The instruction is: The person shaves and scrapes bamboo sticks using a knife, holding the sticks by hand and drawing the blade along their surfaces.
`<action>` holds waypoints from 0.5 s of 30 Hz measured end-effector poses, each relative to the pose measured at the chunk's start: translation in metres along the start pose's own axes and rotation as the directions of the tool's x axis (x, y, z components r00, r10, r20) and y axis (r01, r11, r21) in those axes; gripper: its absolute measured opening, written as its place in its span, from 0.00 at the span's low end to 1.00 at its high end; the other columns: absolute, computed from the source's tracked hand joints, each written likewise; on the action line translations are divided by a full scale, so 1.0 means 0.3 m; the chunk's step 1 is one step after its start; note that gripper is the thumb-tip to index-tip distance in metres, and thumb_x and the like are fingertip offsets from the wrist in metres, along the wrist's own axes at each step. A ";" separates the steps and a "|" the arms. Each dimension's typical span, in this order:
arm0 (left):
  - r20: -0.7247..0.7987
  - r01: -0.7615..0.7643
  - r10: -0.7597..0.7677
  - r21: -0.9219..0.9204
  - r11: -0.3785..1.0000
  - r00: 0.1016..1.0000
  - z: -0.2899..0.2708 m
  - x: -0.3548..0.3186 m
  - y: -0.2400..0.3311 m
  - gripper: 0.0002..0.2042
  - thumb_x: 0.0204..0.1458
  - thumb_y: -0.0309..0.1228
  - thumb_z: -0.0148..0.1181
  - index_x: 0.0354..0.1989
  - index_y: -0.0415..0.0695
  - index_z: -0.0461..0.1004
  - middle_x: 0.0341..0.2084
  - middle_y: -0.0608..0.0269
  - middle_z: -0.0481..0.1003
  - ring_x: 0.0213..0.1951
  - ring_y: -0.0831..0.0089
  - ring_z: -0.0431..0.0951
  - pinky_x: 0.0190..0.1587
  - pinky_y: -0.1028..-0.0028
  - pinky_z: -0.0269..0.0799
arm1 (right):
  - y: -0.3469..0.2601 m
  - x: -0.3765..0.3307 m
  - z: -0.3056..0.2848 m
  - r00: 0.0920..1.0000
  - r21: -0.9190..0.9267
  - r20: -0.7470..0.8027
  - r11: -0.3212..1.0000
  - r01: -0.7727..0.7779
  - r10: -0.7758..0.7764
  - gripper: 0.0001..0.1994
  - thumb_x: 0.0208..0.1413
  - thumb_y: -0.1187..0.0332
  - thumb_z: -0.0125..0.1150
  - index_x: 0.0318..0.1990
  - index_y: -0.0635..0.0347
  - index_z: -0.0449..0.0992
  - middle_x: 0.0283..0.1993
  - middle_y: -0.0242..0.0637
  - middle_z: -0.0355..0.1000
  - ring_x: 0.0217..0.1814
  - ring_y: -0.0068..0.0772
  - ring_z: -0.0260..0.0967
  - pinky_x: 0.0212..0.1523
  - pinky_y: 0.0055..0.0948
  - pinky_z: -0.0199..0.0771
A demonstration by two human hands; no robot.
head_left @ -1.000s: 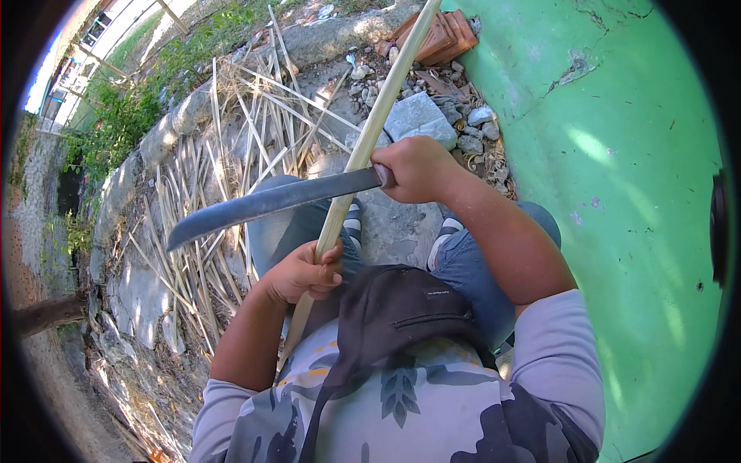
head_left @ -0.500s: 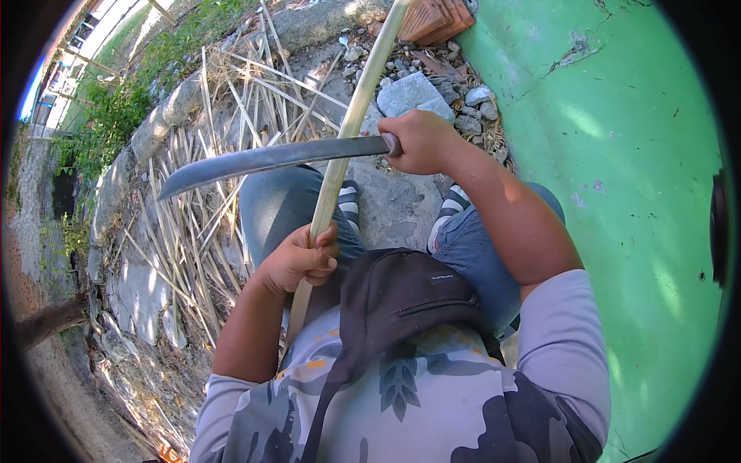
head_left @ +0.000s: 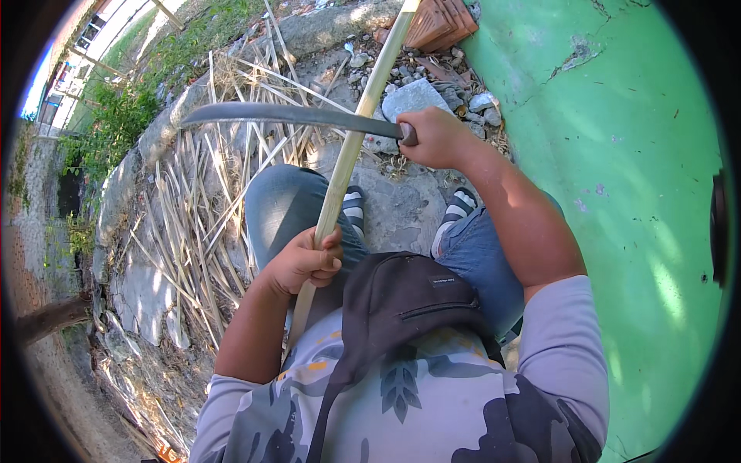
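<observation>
The left hand [head_left: 305, 258] is closed around a long pale stick [head_left: 351, 147], gripping it low down so that the rest rises toward twelve o'clock, past the knees and out over the ground. Held this way the stick stays steady and its upper length is clear of the fingers. The right hand [head_left: 436, 137] is clenched on the dark handle of a long knife [head_left: 285, 116], whose blade reaches out toward nine o'clock and crosses the stick almost square, up near one o'clock of the left hand; blade and stick meet or nearly meet there, though I cannot tell if the edge bites.

The stick is smooth, straight and straw-coloured, like peeled cane or bamboo. The blade is dull grey metal, broad, slightly curved and tapering to a point. The person sits with knees in blue jeans [head_left: 282, 208] apart, striped shoes [head_left: 457, 207] on rough grey stone. A black bag [head_left: 401, 301] hangs against a patterned grey shirt. At ten o'clock lies a loose heap of dry split strips [head_left: 193, 231], thin and brittle. A green painted wall [head_left: 617, 193], chipped in places, fills the three o'clock side, with rubble and a reddish brick [head_left: 440, 23] at its foot.
</observation>
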State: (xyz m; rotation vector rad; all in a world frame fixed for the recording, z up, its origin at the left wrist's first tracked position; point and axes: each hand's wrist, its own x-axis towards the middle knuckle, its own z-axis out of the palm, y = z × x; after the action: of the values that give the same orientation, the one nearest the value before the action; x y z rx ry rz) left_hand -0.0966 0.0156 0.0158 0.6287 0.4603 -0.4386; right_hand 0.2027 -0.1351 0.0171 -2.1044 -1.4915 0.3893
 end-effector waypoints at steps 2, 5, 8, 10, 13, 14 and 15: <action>0.036 0.003 -0.003 -0.012 1.000 0.999 -0.006 -0.007 -0.008 0.18 0.49 0.12 0.56 0.31 0.54 0.58 0.19 0.78 0.58 0.15 0.86 0.51 0.16 0.80 0.44 | -0.087 -0.016 0.023 0.997 -0.035 0.045 0.997 0.062 -0.060 0.08 0.46 0.66 0.61 0.34 0.54 0.79 0.30 0.46 0.77 0.36 0.53 0.76 0.38 0.49 0.76; 0.085 0.014 -0.013 -0.004 1.000 0.996 0.000 -0.012 -0.012 0.18 0.49 0.13 0.56 0.31 0.54 0.58 0.19 0.78 0.57 0.14 0.86 0.51 0.16 0.80 0.44 | -0.101 -0.002 0.037 0.986 -0.132 0.128 0.984 0.122 -0.105 0.07 0.45 0.65 0.62 0.32 0.53 0.78 0.30 0.44 0.77 0.36 0.52 0.77 0.39 0.48 0.77; 0.015 0.009 -0.009 -0.009 1.000 1.000 0.009 0.004 0.009 0.18 0.49 0.13 0.56 0.31 0.53 0.57 0.18 0.78 0.57 0.14 0.86 0.51 0.15 0.80 0.44 | -0.054 0.011 0.044 0.987 -0.057 0.157 0.997 0.052 -0.043 0.07 0.44 0.64 0.62 0.32 0.52 0.78 0.29 0.43 0.77 0.35 0.52 0.77 0.38 0.48 0.77; 0.088 0.032 -0.030 -0.028 0.999 0.996 -0.013 0.001 0.002 0.17 0.49 0.14 0.56 0.31 0.54 0.58 0.19 0.78 0.58 0.16 0.87 0.53 0.17 0.81 0.46 | -0.067 0.003 0.054 0.991 -0.098 0.085 0.989 0.112 -0.104 0.12 0.42 0.64 0.66 0.38 0.53 0.79 0.25 0.44 0.76 0.32 0.54 0.76 0.35 0.48 0.76; 0.132 0.005 0.000 -0.041 0.999 0.991 -0.027 -0.008 -0.004 0.17 0.49 0.13 0.55 0.31 0.54 0.58 0.19 0.78 0.58 0.15 0.87 0.53 0.16 0.80 0.45 | -0.116 -0.009 0.059 0.987 -0.080 0.055 0.984 0.158 -0.154 0.12 0.41 0.64 0.66 0.37 0.52 0.80 0.27 0.45 0.76 0.32 0.55 0.76 0.36 0.47 0.77; 0.128 0.009 -0.004 -0.042 0.999 0.992 -0.026 -0.014 -0.007 0.17 0.49 0.13 0.55 0.31 0.54 0.58 0.19 0.78 0.58 0.15 0.87 0.53 0.16 0.80 0.45 | -0.118 -0.005 0.052 0.987 -0.075 0.055 0.985 0.156 -0.152 0.12 0.41 0.64 0.66 0.37 0.52 0.80 0.27 0.45 0.76 0.32 0.55 0.76 0.36 0.47 0.77; 0.113 0.010 -0.005 -0.042 0.999 0.994 -0.022 -0.020 -0.006 0.17 0.49 0.13 0.56 0.31 0.54 0.58 0.19 0.78 0.58 0.15 0.87 0.53 0.16 0.80 0.46 | -0.112 0.007 0.041 0.987 -0.109 0.076 0.983 0.147 -0.139 0.12 0.41 0.64 0.66 0.37 0.52 0.80 0.27 0.45 0.76 0.32 0.55 0.76 0.36 0.48 0.77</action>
State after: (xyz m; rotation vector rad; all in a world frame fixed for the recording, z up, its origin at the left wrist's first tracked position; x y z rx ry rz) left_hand -0.1043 0.0201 0.0134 0.5582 0.3635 -0.4683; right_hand 0.1707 -0.1214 0.0263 -2.0724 -1.7303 0.3318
